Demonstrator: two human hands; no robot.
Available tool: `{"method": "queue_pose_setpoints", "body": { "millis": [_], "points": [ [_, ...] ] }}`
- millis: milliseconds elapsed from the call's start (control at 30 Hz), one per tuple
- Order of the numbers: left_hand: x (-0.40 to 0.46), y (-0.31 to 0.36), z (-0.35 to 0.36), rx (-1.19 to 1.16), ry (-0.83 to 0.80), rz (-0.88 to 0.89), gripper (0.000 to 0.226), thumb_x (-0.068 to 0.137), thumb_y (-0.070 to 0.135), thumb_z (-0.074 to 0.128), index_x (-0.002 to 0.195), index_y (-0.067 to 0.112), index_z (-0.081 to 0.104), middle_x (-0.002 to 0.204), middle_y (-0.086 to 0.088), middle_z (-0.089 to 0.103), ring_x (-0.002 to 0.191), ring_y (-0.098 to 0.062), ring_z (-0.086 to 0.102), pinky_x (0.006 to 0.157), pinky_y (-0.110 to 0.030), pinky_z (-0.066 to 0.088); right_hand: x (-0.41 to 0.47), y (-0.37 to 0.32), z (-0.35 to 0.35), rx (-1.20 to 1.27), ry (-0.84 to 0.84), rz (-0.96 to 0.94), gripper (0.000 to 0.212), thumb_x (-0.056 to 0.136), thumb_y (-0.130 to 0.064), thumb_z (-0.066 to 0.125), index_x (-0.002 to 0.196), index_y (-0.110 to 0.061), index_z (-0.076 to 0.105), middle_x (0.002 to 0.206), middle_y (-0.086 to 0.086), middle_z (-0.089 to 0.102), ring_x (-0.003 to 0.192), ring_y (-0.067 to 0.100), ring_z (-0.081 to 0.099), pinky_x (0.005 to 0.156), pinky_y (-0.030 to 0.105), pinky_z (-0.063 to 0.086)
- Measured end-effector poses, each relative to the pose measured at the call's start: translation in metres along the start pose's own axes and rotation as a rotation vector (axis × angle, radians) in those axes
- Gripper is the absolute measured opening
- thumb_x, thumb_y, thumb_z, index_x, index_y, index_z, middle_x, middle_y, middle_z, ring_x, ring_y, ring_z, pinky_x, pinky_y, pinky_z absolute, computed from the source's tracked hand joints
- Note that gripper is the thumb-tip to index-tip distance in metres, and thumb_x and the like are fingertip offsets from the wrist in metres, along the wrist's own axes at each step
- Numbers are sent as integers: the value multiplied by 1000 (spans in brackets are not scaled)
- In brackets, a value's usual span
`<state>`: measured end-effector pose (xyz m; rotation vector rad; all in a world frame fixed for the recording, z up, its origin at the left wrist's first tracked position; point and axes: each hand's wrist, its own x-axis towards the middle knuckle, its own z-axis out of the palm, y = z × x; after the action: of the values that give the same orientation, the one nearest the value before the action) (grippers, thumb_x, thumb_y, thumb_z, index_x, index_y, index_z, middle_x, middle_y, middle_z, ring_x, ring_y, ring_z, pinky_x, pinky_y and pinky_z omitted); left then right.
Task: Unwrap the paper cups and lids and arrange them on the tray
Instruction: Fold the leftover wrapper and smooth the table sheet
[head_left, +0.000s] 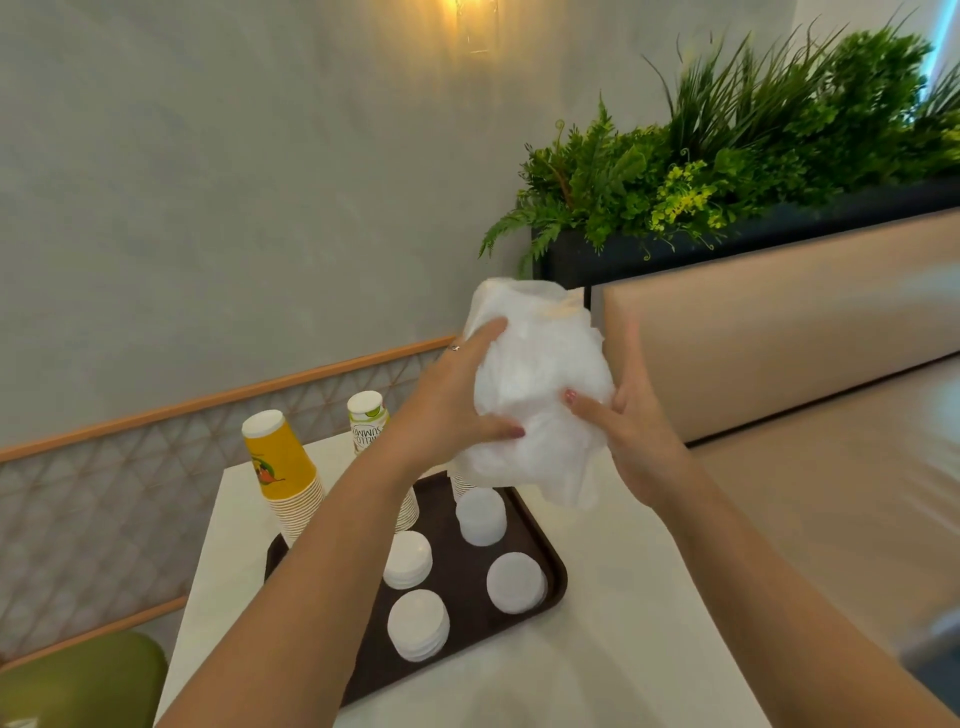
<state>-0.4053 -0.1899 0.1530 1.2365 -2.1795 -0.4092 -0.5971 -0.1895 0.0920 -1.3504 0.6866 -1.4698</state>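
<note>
From the head view, both hands were raised above the far end of the tray (550, 587), pressing a crumpled bundle of white plastic wrap (535, 395) between them. The left hand (457, 405) curled round the bundle's left side, thumb and fingers wrapped onto it. The right hand (631, 415) gripped the right side, its thumb laid across the front; its fingers looked blurred, so how far they curled behind was hard to tell.

The dark brown tray lay on a white table (623, 623). On it stood four stacks of white lids (418, 623), apart from one another, in two rows. At the tray's far left corner stood an upside-down stack of yellow paper cups (283, 467). A second upside-down stack of cups with green print (368, 421) stood behind the left forearm, and a third cup stack (462, 483) showed only its rims beneath the bundle.

Green plants (727, 171) filled a dark planter (831, 218) behind a beige bench (779, 338)
</note>
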Motion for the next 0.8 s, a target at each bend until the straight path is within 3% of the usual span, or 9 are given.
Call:
{"method": "queue_pose_setpoints", "body": {
  "millis": [100,267,433,600,667,733,800],
  "points": [
    [-1,0,3,94,-43,-72,97,70,28,82,147,27,24,146,3,37,132,-16,34,98,-22,28,-7,-1,2,-52,2,-48,90,91,2,54,149,-41,1,138,-6,52,123,21,55,92,48,51],
    [-2,-2,11,218,11,-87,66,71,31,81,130,24,54,131,-1,56,120,-18,48,94,-21,31,-25,0,3,-141,85,-58,57,88,-7,58,139,-25,43,127,-2,61,116,18,59,90,33,53],
    [-2,-11,26,140,49,-51,35,73,26,80,106,16,72,110,-6,59,102,-22,55,80,-23,35,-46,5,3,-266,223,-38,35,87,-14,64,122,-18,62,117,1,67,113,20,61,97,45,49],
    [2,-25,47,-59,57,-6,26,63,18,87,86,12,76,86,8,43,86,-8,45,78,-20,40,-75,8,-4,-266,363,9,29,87,-12,65,116,-17,66,111,4,70,106,24,64,94,48,51],
    [3,-26,56,-202,61,38,21,63,16,86,80,14,75,92,11,47,89,-3,45,77,-10,37,-87,10,-13,-243,406,48,28,84,-16,68,112,-20,69,110,6,70,107,28,64,94,45,51],
    [2,-21,66,-238,14,122,13,70,16,81,81,14,74,107,11,54,101,-5,48,81,-9,36,-99,11,-26,-255,401,121,27,80,-21,69,106,-28,72,113,2,69,110,27,62,96,41,50],
    [4,-13,80,-166,-48,239,17,77,16,76,93,13,74,115,7,59,111,-10,49,95,-17,35,-114,9,-43,-448,380,211,26,78,-32,75,103,-40,69,120,-7,63,113,9,57,101,38,46]
  ]
}}
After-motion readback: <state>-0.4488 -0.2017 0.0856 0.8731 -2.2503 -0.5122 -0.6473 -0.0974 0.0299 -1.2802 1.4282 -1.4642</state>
